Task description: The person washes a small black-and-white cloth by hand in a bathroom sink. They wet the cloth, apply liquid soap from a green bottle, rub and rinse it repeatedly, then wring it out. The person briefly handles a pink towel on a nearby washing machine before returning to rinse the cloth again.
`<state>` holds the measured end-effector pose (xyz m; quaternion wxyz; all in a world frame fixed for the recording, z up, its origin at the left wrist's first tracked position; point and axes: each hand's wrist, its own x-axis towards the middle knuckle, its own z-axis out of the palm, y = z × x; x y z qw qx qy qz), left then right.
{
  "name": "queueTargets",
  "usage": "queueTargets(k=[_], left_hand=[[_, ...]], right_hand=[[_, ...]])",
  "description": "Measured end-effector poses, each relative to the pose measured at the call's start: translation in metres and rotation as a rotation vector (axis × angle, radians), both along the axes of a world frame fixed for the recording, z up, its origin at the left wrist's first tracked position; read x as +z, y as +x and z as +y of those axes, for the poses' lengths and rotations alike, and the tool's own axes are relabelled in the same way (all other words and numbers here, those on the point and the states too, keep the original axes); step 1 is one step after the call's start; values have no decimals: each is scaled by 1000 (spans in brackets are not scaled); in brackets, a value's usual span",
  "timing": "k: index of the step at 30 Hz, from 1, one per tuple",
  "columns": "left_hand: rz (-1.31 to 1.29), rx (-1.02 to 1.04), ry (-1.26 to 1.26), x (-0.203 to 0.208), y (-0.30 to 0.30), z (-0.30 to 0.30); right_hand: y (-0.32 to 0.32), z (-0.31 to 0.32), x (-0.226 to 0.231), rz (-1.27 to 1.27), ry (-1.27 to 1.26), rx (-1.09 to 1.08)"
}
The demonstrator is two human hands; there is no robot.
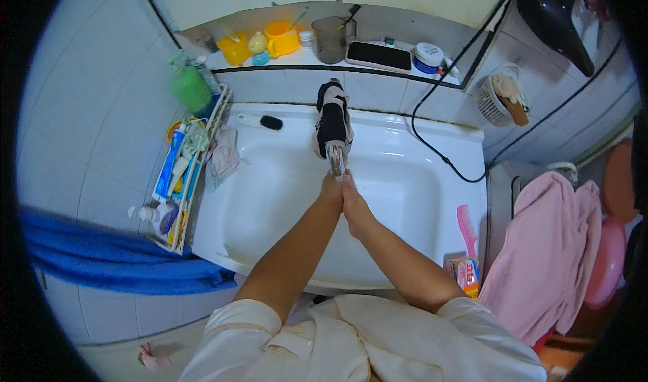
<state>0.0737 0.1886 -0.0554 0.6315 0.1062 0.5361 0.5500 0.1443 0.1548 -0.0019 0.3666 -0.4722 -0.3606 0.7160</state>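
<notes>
My left hand (330,191) and my right hand (352,196) meet palm to palm over the white washbasin (260,193), just at the mouth of the metal faucet (336,159). Both look flat and open, although their fingertips are partly hidden by the faucet and each other. Nothing shows in either hand. A black and pale pink cloth (332,122) is wrapped around the faucet's upper part. Whether water runs is hard to make out.
Left stands a rack (196,193) of tubes and bottles, with a blue towel (121,253) below. Cups and a phone (379,56) line the back shelf. A black cord (420,129) hangs over the basin's right rim, near a pink comb (466,226) and pink towel (540,247).
</notes>
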Motion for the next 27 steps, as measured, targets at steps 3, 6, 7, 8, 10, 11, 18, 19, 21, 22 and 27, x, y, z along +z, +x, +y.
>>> queueTargets(k=[3,6,7,8,10,11,18,19,21,22,27], left_hand=[[-98,-16,36,-11,10,14],[-250,1,-3,23,17,-3],[-241,4,-51,23,13,-7],[-230,-3,-97,22,10,-8],[-287,-63,-51,9,-2,-8],[-323,-85,-25,-2,-6,-7],[65,-206,-72,-18,20,9],[189,-146,-59,-15,23,9],[386,-53,-88,-11,26,9],[469,-22,-130,-3,23,8],[-80,-26,70,-16,-11,1]], right_hand=[[3,29,-19,14,-202,44],[-10,46,-7,100,-338,-75],[-15,47,-9,165,-382,-90],[-20,46,-24,140,-248,-127],[-29,41,-62,78,17,-181],[-29,38,-63,81,-17,-226],[-11,36,-70,96,-85,-531],[-11,36,-72,107,-60,-554],[-14,39,-76,20,-42,-539],[-18,40,-78,-16,-36,-531],[-32,40,-91,-119,68,-348]])
